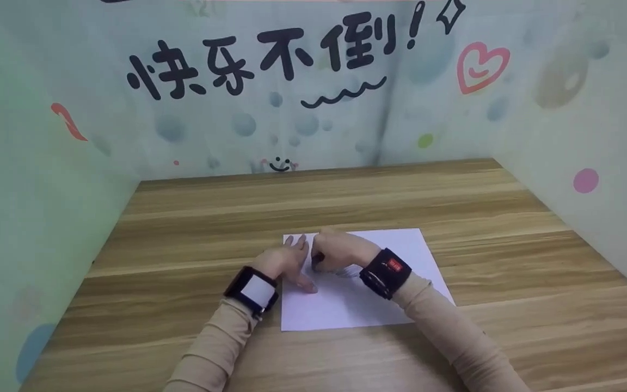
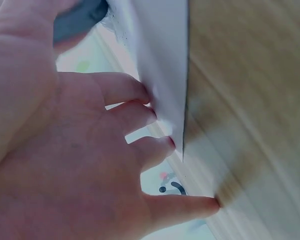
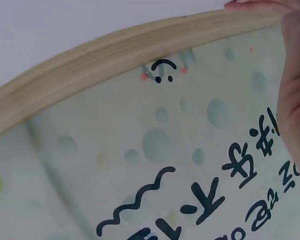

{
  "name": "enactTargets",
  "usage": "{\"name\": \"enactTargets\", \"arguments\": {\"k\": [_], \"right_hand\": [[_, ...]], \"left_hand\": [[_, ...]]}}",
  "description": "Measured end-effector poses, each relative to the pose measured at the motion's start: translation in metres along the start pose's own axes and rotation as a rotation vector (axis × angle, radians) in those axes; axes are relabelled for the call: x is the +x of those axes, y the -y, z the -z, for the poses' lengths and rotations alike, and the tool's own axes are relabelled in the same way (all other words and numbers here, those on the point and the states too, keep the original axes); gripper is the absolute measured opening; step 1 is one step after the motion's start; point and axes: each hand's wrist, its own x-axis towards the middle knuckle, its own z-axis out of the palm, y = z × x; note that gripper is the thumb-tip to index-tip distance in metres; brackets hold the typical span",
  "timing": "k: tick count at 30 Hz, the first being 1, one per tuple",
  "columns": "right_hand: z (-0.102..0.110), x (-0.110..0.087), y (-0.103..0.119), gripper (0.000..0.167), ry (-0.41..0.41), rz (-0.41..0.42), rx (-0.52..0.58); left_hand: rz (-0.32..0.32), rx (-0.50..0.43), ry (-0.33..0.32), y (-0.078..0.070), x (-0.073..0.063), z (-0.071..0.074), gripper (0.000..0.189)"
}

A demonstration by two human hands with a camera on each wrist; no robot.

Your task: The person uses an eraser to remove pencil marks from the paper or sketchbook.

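A white sheet of paper (image 1: 357, 310) lies on the wooden table, with grey scribbled marks (image 1: 349, 270) beside the right wrist. My left hand (image 1: 290, 264) rests spread on the sheet's left part, fingers extended. The left wrist view has three fingertips (image 2: 165, 143) along the paper's edge and another finger touching the wood. My right hand (image 1: 338, 250) is curled over the upper left of the sheet, gripping a small dark block (image 2: 81, 21). Dark specks lie on the paper beside that block. In the right wrist view, the right hand (image 3: 297, 100) shows only partly.
The wood-grain table (image 1: 183, 245) extends around the sheet on all sides. Printed fabric walls (image 1: 335, 120) stand behind it and at both sides. Each wrist wears a black band, such as the right one (image 1: 385, 273).
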Motion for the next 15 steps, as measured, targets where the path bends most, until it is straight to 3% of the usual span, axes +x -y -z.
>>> {"name": "enactTargets", "arguments": {"k": [6,9,12,15], "right_hand": [[0.0032,-0.0007,0.0041,0.009,0.027,-0.032,0.012],[0.0011,-0.0006,0.0035,0.007,-0.001,-0.043,-0.007],[-0.0006,0.0003,0.0033,0.009,-0.026,-0.012,-0.018],[-0.0001,0.0001,0.004,0.008,0.006,0.004,-0.003]], "left_hand": [[0.012,0.007,0.009,-0.0008,-0.0008,0.002,0.108],[0.005,0.005,0.008,-0.0011,0.0001,0.0008,0.107],[0.019,-0.004,-0.001,-0.0005,0.0,-0.0001,0.107],[0.009,-0.014,-0.006,-0.0003,-0.0004,-0.0002,0.107]]}}
